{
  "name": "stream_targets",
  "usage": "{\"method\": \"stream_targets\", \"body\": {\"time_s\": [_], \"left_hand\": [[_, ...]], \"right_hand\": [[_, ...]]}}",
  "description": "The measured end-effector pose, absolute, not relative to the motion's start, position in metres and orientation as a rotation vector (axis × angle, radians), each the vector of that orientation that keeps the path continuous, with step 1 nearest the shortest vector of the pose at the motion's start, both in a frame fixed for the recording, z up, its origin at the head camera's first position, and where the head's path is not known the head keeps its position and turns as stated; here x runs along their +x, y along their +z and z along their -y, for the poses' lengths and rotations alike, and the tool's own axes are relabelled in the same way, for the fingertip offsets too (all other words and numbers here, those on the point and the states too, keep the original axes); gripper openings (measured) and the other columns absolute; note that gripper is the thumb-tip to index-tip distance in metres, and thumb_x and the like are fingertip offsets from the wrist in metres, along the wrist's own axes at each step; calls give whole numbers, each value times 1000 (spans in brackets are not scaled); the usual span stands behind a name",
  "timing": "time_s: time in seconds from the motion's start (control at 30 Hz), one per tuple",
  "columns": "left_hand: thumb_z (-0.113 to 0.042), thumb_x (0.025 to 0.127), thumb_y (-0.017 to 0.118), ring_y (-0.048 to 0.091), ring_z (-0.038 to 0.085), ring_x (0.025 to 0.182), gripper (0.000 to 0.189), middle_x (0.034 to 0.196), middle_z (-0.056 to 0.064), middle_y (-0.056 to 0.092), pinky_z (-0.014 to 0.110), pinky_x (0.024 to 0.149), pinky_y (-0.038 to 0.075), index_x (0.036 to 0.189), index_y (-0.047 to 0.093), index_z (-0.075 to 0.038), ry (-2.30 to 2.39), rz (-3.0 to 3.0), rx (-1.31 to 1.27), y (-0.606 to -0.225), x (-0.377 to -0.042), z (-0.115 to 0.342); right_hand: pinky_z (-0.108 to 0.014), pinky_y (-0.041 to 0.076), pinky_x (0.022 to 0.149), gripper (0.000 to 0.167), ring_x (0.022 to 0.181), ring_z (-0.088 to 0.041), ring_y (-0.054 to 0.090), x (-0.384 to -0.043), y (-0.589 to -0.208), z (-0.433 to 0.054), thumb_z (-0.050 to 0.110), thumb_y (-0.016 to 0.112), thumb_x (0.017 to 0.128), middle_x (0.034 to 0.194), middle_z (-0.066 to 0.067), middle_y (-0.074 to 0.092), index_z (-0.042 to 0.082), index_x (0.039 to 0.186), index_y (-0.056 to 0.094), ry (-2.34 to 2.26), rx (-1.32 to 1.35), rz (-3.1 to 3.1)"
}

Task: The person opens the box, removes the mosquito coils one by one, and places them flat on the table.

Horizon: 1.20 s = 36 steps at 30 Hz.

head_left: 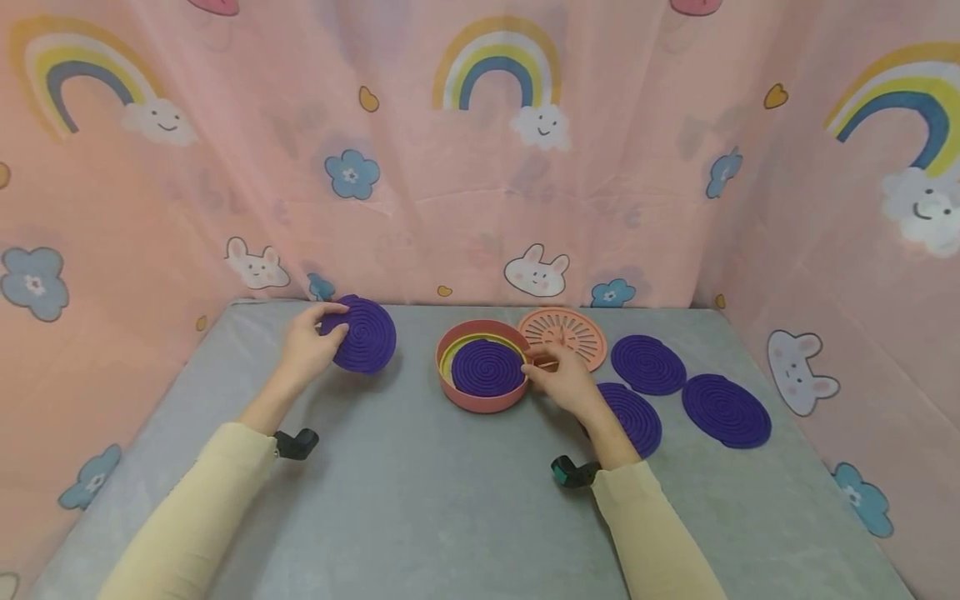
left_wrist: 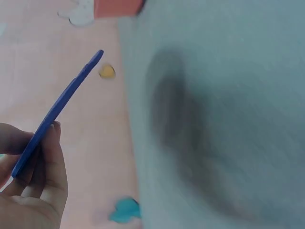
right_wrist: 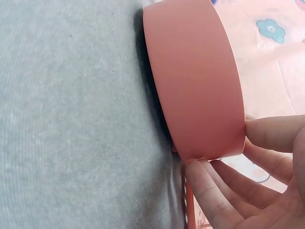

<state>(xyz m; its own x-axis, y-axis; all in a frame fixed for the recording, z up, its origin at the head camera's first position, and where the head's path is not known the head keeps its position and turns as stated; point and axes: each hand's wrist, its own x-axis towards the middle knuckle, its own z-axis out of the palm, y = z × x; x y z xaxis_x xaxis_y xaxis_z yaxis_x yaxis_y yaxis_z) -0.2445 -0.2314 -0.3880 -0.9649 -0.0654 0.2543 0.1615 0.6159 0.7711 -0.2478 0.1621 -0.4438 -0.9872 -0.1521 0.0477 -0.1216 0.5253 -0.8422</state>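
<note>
My left hand [head_left: 309,342] pinches a purple spiral mosquito coil [head_left: 367,335] by its edge, holding it up above the left part of the table. In the left wrist view this coil [left_wrist: 66,98] shows edge-on, tilted between thumb and fingers. A round pink coil holder [head_left: 483,406] stands at the table's middle, a yellow lining visible inside. Another purple coil [head_left: 488,367] lies within it. With thumb and fingertips, my right hand [head_left: 562,379] grips the holder's right side; the right wrist view has the thumb at the rim and fingers against the holder's wall [right_wrist: 195,81].
Behind my right hand lies the slotted orange-pink lid [head_left: 577,332]. Three more purple coils rest to the right, the nearest one [head_left: 637,421] partly hidden by my right forearm. A pink patterned curtain [head_left: 420,233] borders the grey table [head_left: 420,500] at the back and sides.
</note>
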Motion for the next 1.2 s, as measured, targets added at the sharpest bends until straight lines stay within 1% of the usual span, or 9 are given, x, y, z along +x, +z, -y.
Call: {"method": "stream_targets", "body": {"time_s": [0.13, 0.33, 0.4, 0.57, 0.73, 0.97, 1.1, 1.2], "left_hand": [[-6, 99, 59, 49, 46, 132, 32, 141, 28, 54, 58, 109, 43, 131, 62, 3, -1277, 2579, 38, -394, -243, 252], [-6, 100, 57, 40, 48, 139, 35, 145, 29, 50, 62, 114, 34, 134, 59, 4, -1270, 2576, 182, -405, -240, 281], [-7, 101, 56, 37, 49, 142, 36, 149, 29, 46, 63, 115, 32, 135, 58, 3, -1269, 2580, 236, -408, -240, 291], [-7, 103, 52, 29, 48, 146, 38, 157, 26, 38, 60, 118, 27, 140, 55, 2, -1312, 2547, 402, -416, -239, 310], [-5, 103, 52, 26, 45, 149, 39, 159, 25, 35, 55, 122, 23, 141, 54, 3, -1361, 2494, 513, -426, -240, 322], [-6, 102, 54, 31, 45, 147, 38, 154, 30, 40, 53, 121, 25, 137, 55, 7, -1302, 2497, 538, -437, -243, 327], [-6, 101, 56, 36, 48, 142, 39, 149, 33, 43, 56, 118, 29, 137, 54, 8, -1281, 2512, 571, -443, -244, 331], [-8, 101, 56, 40, 51, 136, 41, 143, 37, 46, 60, 114, 34, 138, 51, 9, -1206, 2575, 574, -445, -243, 335]], "right_hand": [[-39, 60, 79, 33, 106, -30, 66, -248, -445, -162, 20, 71, 98, 119, -15, 68, 5, 127, 66, -1487, -246, -2724], [-41, 59, 81, 33, 107, -30, 65, -248, -446, -163, 21, 71, 98, 119, -14, 68, 6, 127, 66, -1476, -251, -2724], [-40, 59, 81, 33, 107, -31, 65, -248, -446, -163, 21, 71, 98, 120, -14, 68, 6, 127, 66, -1481, -251, -2720], [-43, 58, 84, 33, 108, -31, 65, -248, -445, -163, 21, 70, 98, 121, -15, 67, 6, 127, 66, -1479, -254, -2725], [-45, 57, 86, 34, 109, -32, 64, -248, -445, -163, 21, 70, 98, 123, -15, 67, 5, 127, 66, -1474, -268, -2733], [-45, 58, 86, 34, 109, -31, 65, -247, -446, -164, 21, 70, 98, 122, -14, 67, 5, 127, 66, -1477, -274, -2738], [-43, 59, 84, 33, 108, -31, 65, -247, -446, -164, 20, 70, 98, 121, -14, 68, 5, 127, 66, -1490, -275, -2731], [-41, 60, 80, 34, 107, -32, 66, -248, -446, -164, 20, 71, 98, 120, -15, 68, 4, 127, 66, -1500, -283, -2727]]}}
